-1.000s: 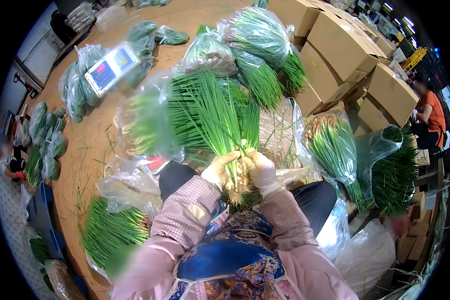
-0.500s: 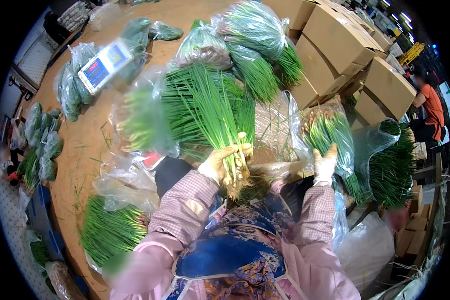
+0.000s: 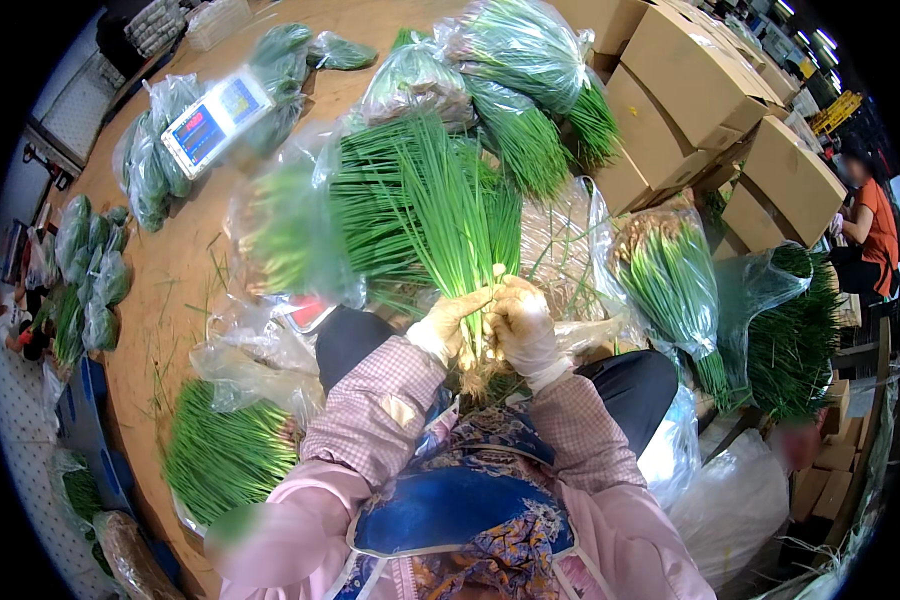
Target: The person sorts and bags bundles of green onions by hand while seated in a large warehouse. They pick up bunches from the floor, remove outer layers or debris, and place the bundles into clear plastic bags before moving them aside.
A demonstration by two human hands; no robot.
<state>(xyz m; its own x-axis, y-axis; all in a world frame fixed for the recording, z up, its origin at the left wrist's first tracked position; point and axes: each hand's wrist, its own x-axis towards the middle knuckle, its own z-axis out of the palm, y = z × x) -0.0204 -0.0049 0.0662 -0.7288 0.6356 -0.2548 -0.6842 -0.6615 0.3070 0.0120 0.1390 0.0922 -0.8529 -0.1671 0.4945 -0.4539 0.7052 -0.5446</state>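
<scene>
My gloved left hand (image 3: pixel 448 326) is closed around the pale lower stalks of a bunch of green onions (image 3: pixel 450 205). Its leaves point away from me and its roots hang toward my lap. On the bunch's right side, my gloved right hand (image 3: pixel 525 328) has its fingers curled in against the white bulb ends. Exactly which stalks those fingers pinch is hidden. Just beyond lies a larger heap of green onions (image 3: pixel 375 205), partly inside a clear plastic bag (image 3: pixel 290 225). To the right is a bagged bundle of green onions (image 3: pixel 668 275), roots at the far end.
A digital scale (image 3: pixel 215 122) stands far left among bagged greens (image 3: pixel 150 170). More green onions (image 3: pixel 225 450) lie near left on the brown work surface (image 3: pixel 155 300). Cardboard boxes (image 3: pixel 685 85) are stacked far right. A person in an orange top (image 3: pixel 870 235) sits beyond them.
My right hand has left the bagged bundle on the right and come left to the held bunch, its fingers now curled in. My left hand keeps its hold, and the view has shifted slightly.
</scene>
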